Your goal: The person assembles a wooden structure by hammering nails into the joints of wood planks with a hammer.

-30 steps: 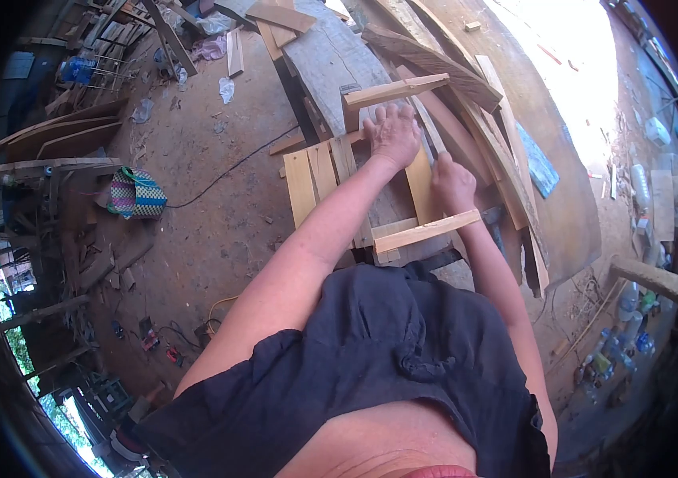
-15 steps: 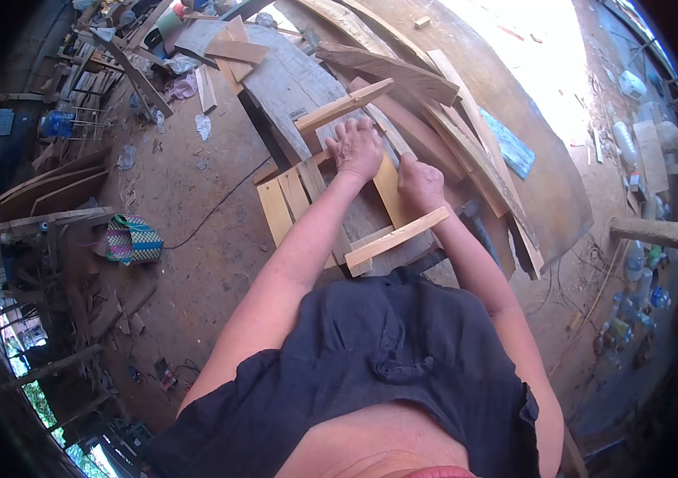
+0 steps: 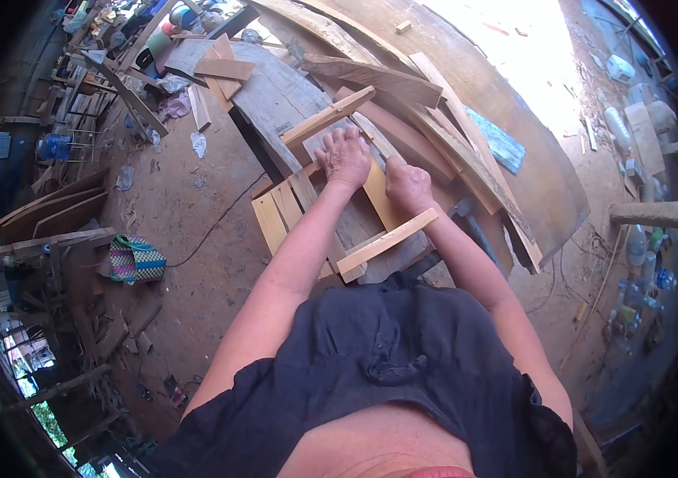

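A light wooden frame (image 3: 387,242) of several slats lies on a grey plank (image 3: 271,95) in front of me. My left hand (image 3: 344,159) presses down on its upper middle, fingers bent over the wood below a raised crosspiece (image 3: 328,115). To its right my right hand (image 3: 408,186) is closed in a fist beside a yellowish slat (image 3: 383,195); what it grips, if anything, is hidden. Pale slats (image 3: 269,225) form the frame's left side.
Long rough boards (image 3: 466,167) are piled right of the frame, with a blue-painted piece (image 3: 496,141) on them. A woven bag (image 3: 137,259) stands on the floor at left. Plastic bottles (image 3: 635,245) lie at far right. A cord (image 3: 215,225) crosses the floor.
The view has shifted slightly, so the frame and both hands appear a little further left. The hands keep nearly the same pose on the wood.
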A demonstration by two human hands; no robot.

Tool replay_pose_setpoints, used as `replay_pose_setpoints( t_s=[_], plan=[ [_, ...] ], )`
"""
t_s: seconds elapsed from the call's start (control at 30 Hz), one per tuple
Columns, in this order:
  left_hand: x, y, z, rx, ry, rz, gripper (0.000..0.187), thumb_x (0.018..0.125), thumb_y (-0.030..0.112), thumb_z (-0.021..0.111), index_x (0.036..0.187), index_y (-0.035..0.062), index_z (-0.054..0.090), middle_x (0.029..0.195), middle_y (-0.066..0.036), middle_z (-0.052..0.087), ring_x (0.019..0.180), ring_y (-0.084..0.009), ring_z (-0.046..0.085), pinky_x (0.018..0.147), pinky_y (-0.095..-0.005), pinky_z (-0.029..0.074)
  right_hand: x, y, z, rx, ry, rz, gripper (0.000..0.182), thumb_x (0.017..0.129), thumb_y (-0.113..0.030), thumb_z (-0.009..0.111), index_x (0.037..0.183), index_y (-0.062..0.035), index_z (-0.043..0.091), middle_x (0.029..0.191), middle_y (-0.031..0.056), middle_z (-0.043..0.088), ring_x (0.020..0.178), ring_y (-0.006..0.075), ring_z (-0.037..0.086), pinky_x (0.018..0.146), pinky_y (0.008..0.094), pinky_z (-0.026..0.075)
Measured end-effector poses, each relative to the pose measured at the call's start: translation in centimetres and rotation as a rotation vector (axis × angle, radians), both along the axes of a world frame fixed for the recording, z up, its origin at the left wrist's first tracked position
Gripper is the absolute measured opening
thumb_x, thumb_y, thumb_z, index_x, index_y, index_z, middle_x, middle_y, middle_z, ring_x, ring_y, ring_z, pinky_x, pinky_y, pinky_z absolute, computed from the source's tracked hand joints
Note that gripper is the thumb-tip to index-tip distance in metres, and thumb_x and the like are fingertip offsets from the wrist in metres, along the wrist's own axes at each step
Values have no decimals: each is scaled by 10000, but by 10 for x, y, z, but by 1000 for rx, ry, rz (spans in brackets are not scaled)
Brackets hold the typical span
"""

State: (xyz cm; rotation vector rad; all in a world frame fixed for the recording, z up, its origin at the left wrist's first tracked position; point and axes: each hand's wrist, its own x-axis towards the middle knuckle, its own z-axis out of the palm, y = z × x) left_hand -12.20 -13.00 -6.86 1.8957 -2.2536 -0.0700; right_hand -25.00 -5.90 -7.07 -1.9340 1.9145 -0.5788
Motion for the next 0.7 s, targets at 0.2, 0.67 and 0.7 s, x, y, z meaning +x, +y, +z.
replay_pose_setpoints(
  t_s=[0.2, 0.67, 0.7],
  plan=[
    [1, -1, -5, -56, 23, -21, 223, 826, 270, 492, 1007, 145, 457, 1008, -97, 476, 986, -297, 439, 761, -504, 314, -24, 65, 10, 105, -5, -1, 90, 763, -105, 487, 803, -26, 504, 673, 211, 610, 635, 374, 621, 584, 472, 483],
    [1, -4, -5, -50, 23, -26, 242, 834, 276, 474, 1037, 147, 443, 1019, -97, 480, 997, -312, 428, 768, -501, 310, -22, 64, 10, 119, -31, -10, 92, 756, -93, 496, 807, -19, 513, 681, 210, 612, 653, 377, 621, 601, 463, 486],
    [1, -2, -7, -49, 11, -25, 244, 834, 276, 474, 1038, 146, 442, 1019, -98, 480, 999, -312, 428, 770, -500, 310, -24, 72, 13, 129, -37, -18, 89, 757, -89, 494, 809, -19, 514, 688, 209, 614, 657, 376, 622, 607, 460, 488]
  ],
)
